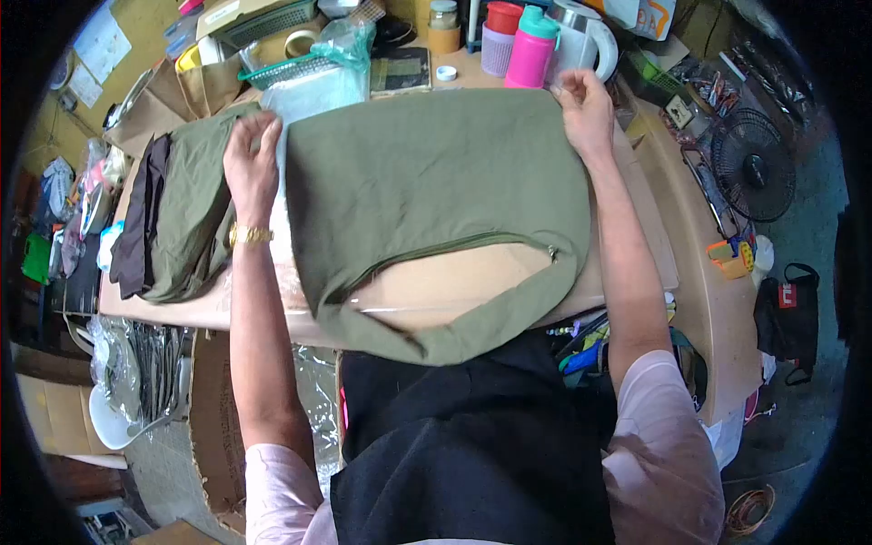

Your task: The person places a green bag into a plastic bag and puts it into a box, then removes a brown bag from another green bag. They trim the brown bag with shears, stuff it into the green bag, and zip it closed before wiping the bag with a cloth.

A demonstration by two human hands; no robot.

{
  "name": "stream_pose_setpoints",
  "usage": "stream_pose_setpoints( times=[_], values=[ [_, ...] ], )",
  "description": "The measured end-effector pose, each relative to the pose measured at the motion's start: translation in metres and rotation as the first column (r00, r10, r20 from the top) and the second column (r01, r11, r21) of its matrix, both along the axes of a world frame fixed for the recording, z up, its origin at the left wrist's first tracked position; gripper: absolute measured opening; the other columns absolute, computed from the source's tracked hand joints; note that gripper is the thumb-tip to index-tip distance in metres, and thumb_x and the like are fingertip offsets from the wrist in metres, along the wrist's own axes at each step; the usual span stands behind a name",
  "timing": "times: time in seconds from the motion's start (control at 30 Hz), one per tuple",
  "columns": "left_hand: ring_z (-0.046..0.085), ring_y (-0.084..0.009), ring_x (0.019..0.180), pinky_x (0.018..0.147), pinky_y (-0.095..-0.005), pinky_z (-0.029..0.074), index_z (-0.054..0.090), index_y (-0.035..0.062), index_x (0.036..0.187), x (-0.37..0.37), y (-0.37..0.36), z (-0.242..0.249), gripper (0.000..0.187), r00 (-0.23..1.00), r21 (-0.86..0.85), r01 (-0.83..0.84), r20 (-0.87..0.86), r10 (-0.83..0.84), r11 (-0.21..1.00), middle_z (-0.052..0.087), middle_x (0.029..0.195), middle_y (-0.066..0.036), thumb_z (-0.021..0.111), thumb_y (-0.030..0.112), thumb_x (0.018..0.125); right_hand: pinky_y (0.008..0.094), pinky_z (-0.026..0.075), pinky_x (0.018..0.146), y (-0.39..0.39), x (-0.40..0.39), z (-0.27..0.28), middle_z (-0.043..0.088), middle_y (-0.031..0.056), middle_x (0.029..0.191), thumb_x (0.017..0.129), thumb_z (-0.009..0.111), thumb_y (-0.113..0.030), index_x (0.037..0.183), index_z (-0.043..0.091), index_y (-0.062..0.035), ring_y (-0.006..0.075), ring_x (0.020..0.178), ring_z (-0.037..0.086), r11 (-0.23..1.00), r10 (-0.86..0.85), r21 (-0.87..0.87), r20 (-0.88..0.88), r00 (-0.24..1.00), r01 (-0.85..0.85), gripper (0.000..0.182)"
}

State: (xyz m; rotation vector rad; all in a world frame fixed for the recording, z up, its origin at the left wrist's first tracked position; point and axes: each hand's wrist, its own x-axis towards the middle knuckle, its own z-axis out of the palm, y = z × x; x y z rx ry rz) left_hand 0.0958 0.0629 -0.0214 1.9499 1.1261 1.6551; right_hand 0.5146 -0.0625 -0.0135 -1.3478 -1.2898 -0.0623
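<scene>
An olive-green fabric shoulder bag lies spread on the table in front of me, its body at the far side and its wide strap curving toward me. A zipper runs along the bag's curved opening. Just left of the bag's upper left corner is my left hand, its fingers loosely bent and apart, holding nothing I can see. My right hand is at the upper right corner, fingers loosely curled beside the fabric edge. Folded green fabric with a dark brown piece lies left of my left hand.
Behind the bag stand a pink bottle, a purple cup, a kettle and a jar. A green basket and paper bag are at back left. A black fan stands right; a cardboard box sits below.
</scene>
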Motion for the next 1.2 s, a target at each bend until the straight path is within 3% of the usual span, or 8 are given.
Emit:
stream_pose_setpoints(
  times=[0.03, 0.17, 0.3, 0.37, 0.63, 0.93, 1.03, 1.2],
  values=[
    [0.062, -0.0156, 0.084, 0.078, -0.0269, 0.047, 0.069, 0.0007, 0.103, 0.006, -0.003, 0.009, 0.024, 0.991, 0.234, -0.095, -0.068, 0.114, 0.968, 0.070, 0.092, -0.007, 0.071, 0.021, 0.091, 0.0276, 0.050, 0.077, -0.002, -0.009, 0.004, 0.065, 0.0030, 0.085, 0.087, 0.073, -0.008, 0.098, 0.065, -0.0006, 0.0113, 0.082, 0.061, 0.947, -0.315, 0.190, 0.382, 0.869, 0.260, 0.016],
    [0.066, -0.0202, 0.089, 0.079, -0.0335, 0.050, 0.070, 0.0039, 0.106, -0.001, -0.083, 0.038, 0.030, 0.743, -0.194, 0.451, -0.460, -0.487, 0.871, 0.071, 0.100, -0.008, 0.076, 0.024, 0.085, 0.0382, 0.049, 0.088, -0.064, -0.043, 0.012, 0.063, 0.0109, 0.099, 0.083, 0.074, -0.013, 0.100, 0.065, -0.0051, 0.0241, 0.091, 0.061, 0.770, 0.487, -0.469, -0.006, 0.873, -0.433, 0.021],
    [0.066, -0.0261, 0.108, 0.110, -0.0489, 0.035, 0.073, 0.0095, 0.103, -0.015, -0.160, 0.016, 0.044, 0.441, -0.421, 0.493, -0.634, -0.635, 0.762, 0.073, 0.103, -0.007, 0.086, 0.038, 0.071, 0.0394, 0.044, 0.097, -0.149, -0.087, 0.006, 0.065, 0.0115, 0.096, 0.083, 0.073, -0.015, 0.094, 0.065, -0.0038, 0.0269, 0.085, 0.062, 0.571, 0.730, -0.705, 0.201, 0.653, -0.420, 0.018],
    [0.066, -0.0231, 0.108, 0.117, -0.0517, 0.023, 0.073, 0.0093, 0.093, -0.030, -0.164, -0.025, 0.025, 0.512, -0.402, 0.405, -0.644, -0.568, 0.821, 0.072, 0.094, -0.003, 0.079, 0.030, 0.081, 0.0397, 0.041, 0.099, -0.167, -0.086, -0.026, 0.066, 0.0109, 0.085, 0.087, 0.068, -0.013, 0.094, 0.065, -0.0046, 0.0276, 0.086, 0.061, 0.758, 0.626, -0.570, 0.504, 0.595, -0.316, 0.011],
    [0.053, -0.0194, 0.070, 0.109, -0.0464, 0.029, 0.060, 0.0054, 0.074, -0.053, -0.136, -0.094, 0.022, 0.812, -0.306, 0.248, -0.453, -0.369, 0.919, 0.055, 0.066, -0.003, 0.068, 0.015, 0.091, 0.0385, 0.044, 0.080, -0.153, -0.052, -0.092, 0.062, 0.0087, 0.077, 0.090, 0.056, -0.004, 0.082, 0.057, -0.0027, 0.0262, 0.079, 0.053, 0.821, 0.380, -0.526, 0.211, 0.901, -0.223, 0.009],
    [0.063, -0.0211, 0.090, 0.110, -0.0455, 0.027, 0.069, 0.0087, 0.085, -0.053, -0.145, -0.070, 0.006, 0.787, -0.085, 0.113, -0.601, -0.142, 0.990, 0.066, 0.082, -0.004, 0.068, 0.014, 0.089, 0.0383, 0.047, 0.076, -0.146, -0.052, -0.070, 0.067, 0.0101, 0.080, 0.093, 0.062, -0.012, 0.092, 0.062, -0.0038, 0.0264, 0.078, 0.056, 0.894, 0.294, -0.432, 0.356, 0.887, -0.123, 0.008],
    [0.063, -0.0286, 0.097, 0.097, -0.0460, 0.038, 0.067, 0.0104, 0.103, -0.045, -0.155, -0.039, 0.020, 0.720, 0.097, -0.126, -0.676, 0.159, 0.987, 0.066, 0.106, -0.011, 0.071, 0.010, 0.083, 0.0352, 0.048, 0.077, -0.157, -0.048, -0.050, 0.067, 0.0109, 0.082, 0.093, 0.062, -0.013, 0.094, 0.062, -0.0028, 0.0217, 0.080, 0.060, 0.968, 0.131, -0.228, 0.101, 0.986, -0.105, 0.010],
    [0.062, -0.0349, 0.095, 0.084, -0.0431, 0.048, 0.064, 0.0040, 0.107, 0.072, -0.211, -0.017, 0.037, 0.759, -0.139, 0.372, -0.524, -0.387, 0.918, 0.064, 0.102, -0.015, 0.077, 0.028, 0.082, 0.0330, 0.051, 0.072, -0.184, -0.012, -0.099, 0.067, 0.0095, 0.084, 0.097, 0.059, -0.016, 0.103, 0.065, 0.0014, 0.0174, 0.076, 0.064, 0.795, -0.086, -0.583, 0.159, 0.983, 0.164, 0.019]
  ],
)
